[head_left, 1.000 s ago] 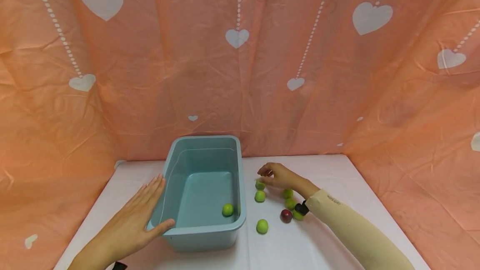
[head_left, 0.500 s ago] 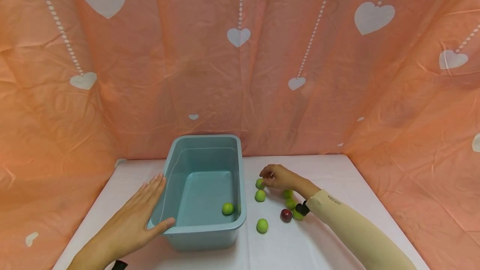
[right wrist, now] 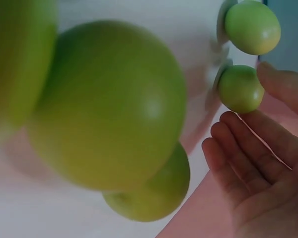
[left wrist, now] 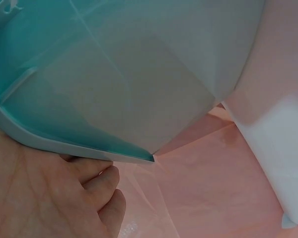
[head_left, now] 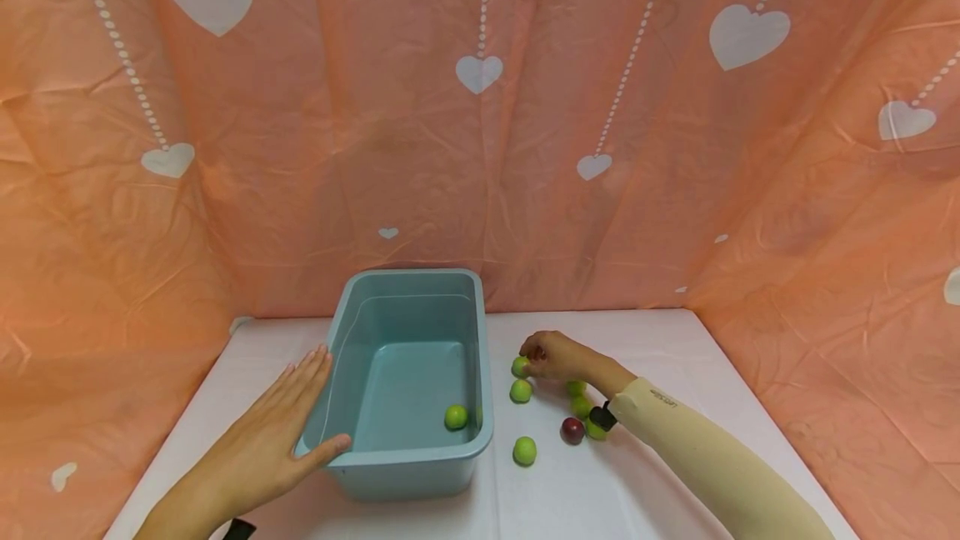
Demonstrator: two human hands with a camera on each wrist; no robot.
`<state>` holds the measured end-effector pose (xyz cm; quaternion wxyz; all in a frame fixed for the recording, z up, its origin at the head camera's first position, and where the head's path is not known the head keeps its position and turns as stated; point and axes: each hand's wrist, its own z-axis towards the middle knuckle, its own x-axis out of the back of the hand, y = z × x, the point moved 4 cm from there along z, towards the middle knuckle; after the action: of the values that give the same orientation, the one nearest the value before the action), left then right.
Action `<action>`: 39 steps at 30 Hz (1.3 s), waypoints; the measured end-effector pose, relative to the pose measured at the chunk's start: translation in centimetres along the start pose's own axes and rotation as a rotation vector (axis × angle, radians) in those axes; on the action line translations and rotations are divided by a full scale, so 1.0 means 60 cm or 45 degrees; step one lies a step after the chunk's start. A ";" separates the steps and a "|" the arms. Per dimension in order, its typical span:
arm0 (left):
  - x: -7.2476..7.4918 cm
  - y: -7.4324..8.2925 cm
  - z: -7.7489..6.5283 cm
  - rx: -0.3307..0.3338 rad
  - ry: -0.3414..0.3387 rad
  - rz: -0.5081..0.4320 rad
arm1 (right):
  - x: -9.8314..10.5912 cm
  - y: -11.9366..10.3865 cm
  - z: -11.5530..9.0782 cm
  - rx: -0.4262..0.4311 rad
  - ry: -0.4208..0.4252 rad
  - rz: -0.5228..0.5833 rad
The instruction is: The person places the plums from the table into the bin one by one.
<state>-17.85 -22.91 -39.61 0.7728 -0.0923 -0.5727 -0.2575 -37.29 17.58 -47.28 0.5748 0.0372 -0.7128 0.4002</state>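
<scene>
My left hand (head_left: 258, 432) lies along the left rim of a blue-grey plastic tub (head_left: 408, 460), fingers straight, thumb on the near corner. The left wrist view has the palm and fingers (left wrist: 102, 186) against the rim. One small round green fruit (head_left: 455, 417) rests inside the tub. Right of it, my right hand (head_left: 564, 357) pinches the farthest green fruit (right wrist: 238, 89) between thumb and index finger; the other fingers are extended beside it. That fruit still sits on the table. Another green fruit (right wrist: 253, 27) is just nearer me.
Several green fruits (head_left: 581, 407) stand in a row beneath my right wrist, one looming large (right wrist: 109, 104) in the right wrist view. A dark red fruit (head_left: 572, 431) and a single green fruit (head_left: 525, 451) lie nearer. Orange heart-printed sheeting (head_left: 420, 148) encloses the white table (head_left: 645, 473).
My right hand has lowered slightly and its fingers have closed in around the farthest green fruit. The left hand and the tub have stayed put.
</scene>
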 end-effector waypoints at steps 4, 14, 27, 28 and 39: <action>0.000 0.000 0.000 0.004 -0.002 -0.005 | -0.002 -0.001 0.002 0.009 -0.004 -0.020; 0.001 0.001 0.001 -0.016 0.029 -0.001 | -0.008 0.004 0.013 -0.035 -0.025 -0.048; 0.002 0.004 0.000 -0.005 0.016 -0.004 | -0.007 0.004 0.014 -0.114 -0.027 -0.046; 0.002 0.004 0.000 -0.002 0.014 -0.004 | -0.007 0.004 0.014 -0.119 -0.028 -0.045; 0.001 0.002 0.000 0.032 -0.028 -0.016 | 0.008 -0.009 0.016 -0.063 0.004 -0.014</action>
<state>-17.75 -22.80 -39.53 0.7659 -0.0817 -0.5849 -0.2541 -37.92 16.83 -46.63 0.5787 0.0263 -0.7215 0.3793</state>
